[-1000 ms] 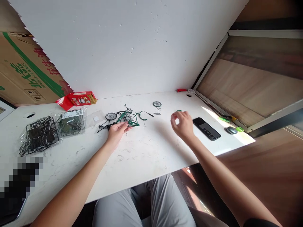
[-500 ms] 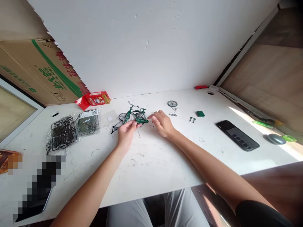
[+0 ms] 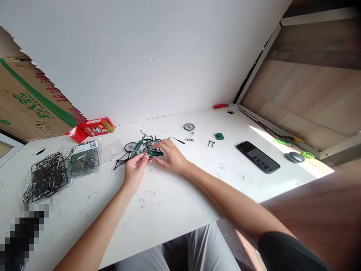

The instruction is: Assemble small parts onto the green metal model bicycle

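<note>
1. Green metal caught our eye first: a small model bicycle [image 3: 142, 148] stood on the white bench [image 3: 175, 195], just in front of the white back wall.
2. Our left hand [image 3: 135, 170] had its grip pinched on the bicycle's near side, fingertips touching the frame.
3. Our right hand [image 3: 170, 156] met it from the other side, fingers curled and grasping the same green frame.
4. A loose spoked wheel [image 3: 189, 127] lay farther back, with a small green block [image 3: 219, 136] and a tiny forked part [image 3: 211, 143] near it.
5. Two clear bags of dark parts [image 3: 60, 167] sat to the left, well apart from the hands, behind them a red carton [image 3: 94, 127].
6. A black phone [image 3: 258, 157] lay to the right, a grey mouse [image 3: 295, 157] beyond it.
</note>
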A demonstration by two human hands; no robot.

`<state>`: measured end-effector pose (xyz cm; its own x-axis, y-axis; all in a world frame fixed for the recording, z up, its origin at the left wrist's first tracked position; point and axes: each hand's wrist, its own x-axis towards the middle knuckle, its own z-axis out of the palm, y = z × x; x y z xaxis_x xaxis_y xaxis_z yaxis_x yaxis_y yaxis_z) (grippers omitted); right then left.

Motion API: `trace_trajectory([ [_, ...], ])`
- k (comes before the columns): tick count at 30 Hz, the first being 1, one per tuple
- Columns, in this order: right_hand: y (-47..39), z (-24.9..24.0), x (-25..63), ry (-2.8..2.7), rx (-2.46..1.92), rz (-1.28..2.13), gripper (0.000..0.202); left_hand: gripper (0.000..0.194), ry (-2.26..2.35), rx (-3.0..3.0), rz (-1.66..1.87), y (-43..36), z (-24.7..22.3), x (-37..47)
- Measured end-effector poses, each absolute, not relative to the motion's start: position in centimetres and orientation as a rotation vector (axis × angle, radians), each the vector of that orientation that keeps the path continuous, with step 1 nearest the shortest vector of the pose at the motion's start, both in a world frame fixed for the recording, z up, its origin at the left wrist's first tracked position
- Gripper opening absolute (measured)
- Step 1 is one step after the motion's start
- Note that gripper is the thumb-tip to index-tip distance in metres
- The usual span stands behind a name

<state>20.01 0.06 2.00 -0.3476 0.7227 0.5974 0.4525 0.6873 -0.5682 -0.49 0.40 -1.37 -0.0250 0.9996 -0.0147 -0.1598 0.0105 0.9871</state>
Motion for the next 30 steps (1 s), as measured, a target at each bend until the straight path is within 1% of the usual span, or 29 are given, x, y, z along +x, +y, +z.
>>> trace_trajectory([
  [3, -0.1, 1.9, 19.8, -1.992, -0.929, 0.407, 0.036, 0.05, 1.114, 1.095, 1.281, 0.3, -1.3, -0.6],
  [5, -0.2, 1.6, 19.6, -1.956, -0.919, 0.499, 0.041, 0.048, 1.111, 1.1, 1.285, 0.3, -1.3, -0.7],
  [7, -0.3, 1.4, 19.4, -1.913, -0.927, 0.584, 0.042, 0.047, 1.111, 1.098, 1.293, 0.4, -1.3, -0.8],
  [10, -0.4, 1.4, 19.2, -1.88, -0.977, 0.608, 0.029, 0.045, 1.119, 1.092, 1.306, 0.4, -1.4, -0.8],
  [12, -0.5, 1.4, 19.1, -1.855, -0.987, 0.635, 0.024, 0.044, 1.118, 1.087, 1.305, 0.4, -1.4, -0.8],
  [14, -0.5, 1.3, 18.9, -1.8, -1.007, 0.695, 0.028, 0.044, 1.108, 1.079, 1.3, 0.2, -1.4, -0.7],
  [17, -0.6, 1.0, 18.6, -1.698, -1.058, 0.79, 0.043, 0.045, 1.093, 1.067, 1.298, 0.0, -1.1, -0.6],
  [19, -0.6, 0.8, 18.5, -1.638, -1.071, 0.838, 0.049, 0.046, 1.092, 1.059, 1.304, -0.1, -0.9, -0.5],
  [25, -0.4, 0.5, 18.2, -1.534, -1.057, 0.903, 0.047, 0.046, 1.119, 1.086, 1.333, -0.3, -0.5, -0.4],
  [30, -0.6, 0.7, 18.2, -1.552, -1.062, 0.844, 0.046, 0.043, 1.139, 1.1, 1.352, -0.3, -0.6, -0.3],
])
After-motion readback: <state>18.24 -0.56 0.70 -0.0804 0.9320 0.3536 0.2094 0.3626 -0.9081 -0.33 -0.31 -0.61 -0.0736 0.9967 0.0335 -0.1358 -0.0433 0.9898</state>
